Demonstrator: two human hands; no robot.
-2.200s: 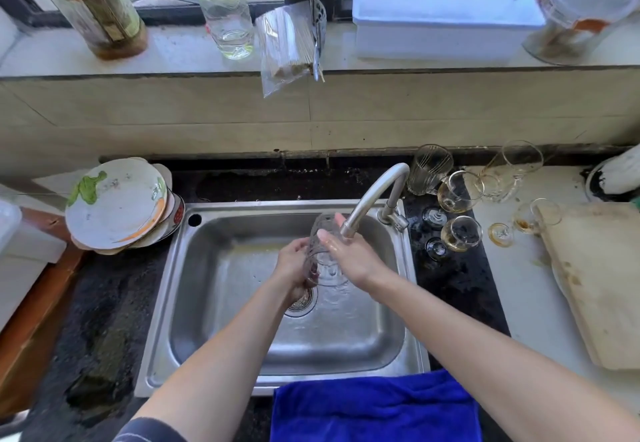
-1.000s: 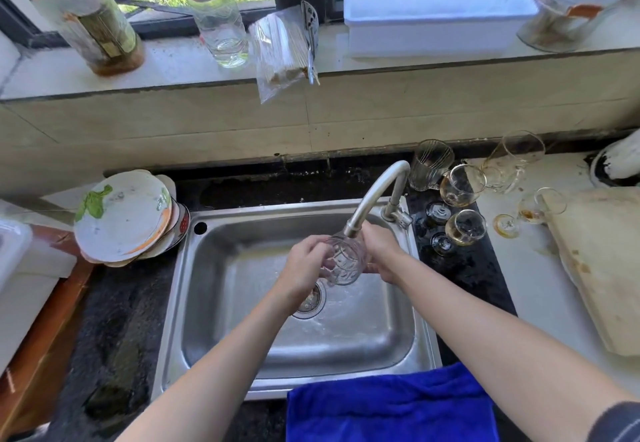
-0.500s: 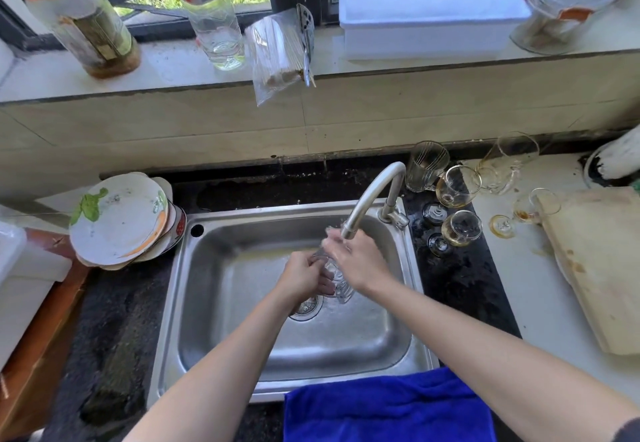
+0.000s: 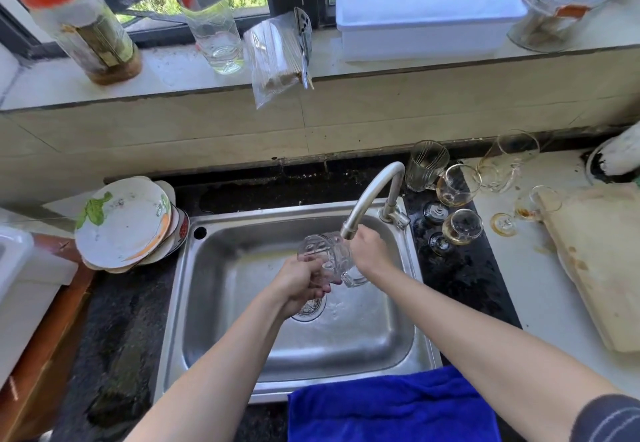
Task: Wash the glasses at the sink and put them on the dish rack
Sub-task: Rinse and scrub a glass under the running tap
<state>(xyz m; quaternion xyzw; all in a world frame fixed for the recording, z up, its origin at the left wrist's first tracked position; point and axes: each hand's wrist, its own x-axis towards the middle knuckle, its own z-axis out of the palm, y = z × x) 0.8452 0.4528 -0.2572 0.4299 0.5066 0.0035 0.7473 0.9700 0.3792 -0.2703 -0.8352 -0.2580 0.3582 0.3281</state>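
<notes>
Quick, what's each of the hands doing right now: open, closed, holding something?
Left hand: closed round the glass mug, holding it.
Right hand: fingers curled on the same mug's other side, holding it too.

A clear embossed glass mug (image 4: 327,258) with a handle is held on its side over the sink (image 4: 221,303), the left hand (image 4: 301,284) gripping its near end and the right hand (image 4: 369,251) curled at its far end. On the counter just right of the sink stand a ribbed tumbler (image 4: 425,166) and two stemmed glasses with amber dregs, the rear stemmed glass (image 4: 457,185) and the front stemmed glass (image 4: 462,226). Farther right of the sink, a large clear glass (image 4: 509,161) tilts and a small stemmed glass (image 4: 535,204) lies on its side.
</notes>
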